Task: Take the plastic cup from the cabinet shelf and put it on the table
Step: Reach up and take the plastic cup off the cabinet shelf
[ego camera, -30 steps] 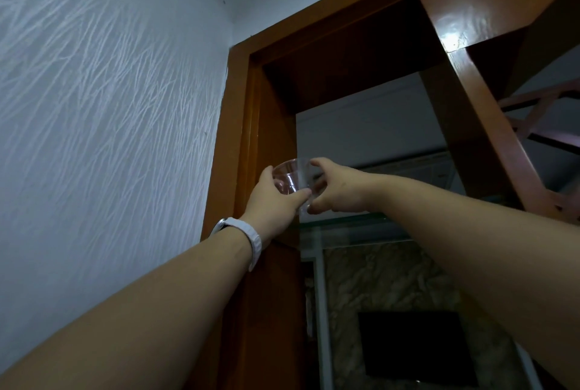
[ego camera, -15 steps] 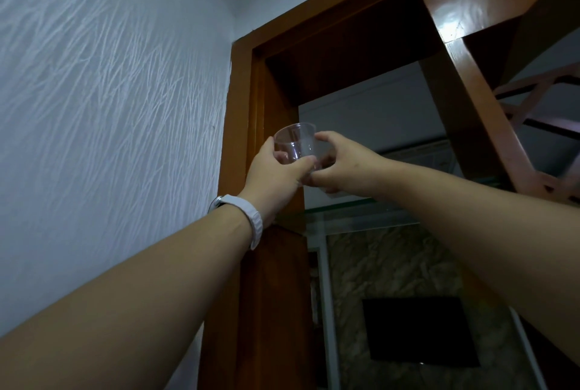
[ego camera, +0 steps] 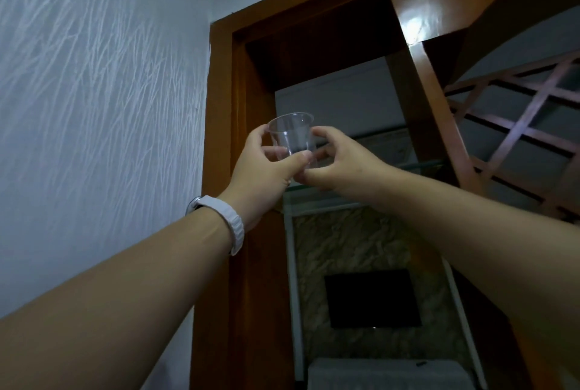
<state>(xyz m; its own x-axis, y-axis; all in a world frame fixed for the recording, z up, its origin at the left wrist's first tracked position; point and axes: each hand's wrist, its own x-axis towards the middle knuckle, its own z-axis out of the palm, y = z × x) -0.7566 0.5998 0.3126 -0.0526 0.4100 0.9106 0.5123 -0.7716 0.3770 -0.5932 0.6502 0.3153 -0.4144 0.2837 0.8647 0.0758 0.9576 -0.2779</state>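
A small clear plastic cup (ego camera: 291, 135) is held upright in the air, just above the edge of a glass cabinet shelf (ego camera: 317, 198). My left hand (ego camera: 265, 166), with a white band on the wrist, grips the cup's left side and bottom. My right hand (ego camera: 340, 163) pinches its right side with thumb and fingers. Both arms reach upward. The cup looks empty. No table is in view.
The brown wooden cabinet frame (ego camera: 219, 107) stands against a textured white wall (ego camera: 94, 91). A wooden post and lattice (ego camera: 518, 113) rise at the right. Below the shelf a marbled back panel with a dark rectangle (ego camera: 372, 298) shows.
Both hands have lifted the cup off the glass shelf and drawn it slightly toward me. The view has tilted a little downward.
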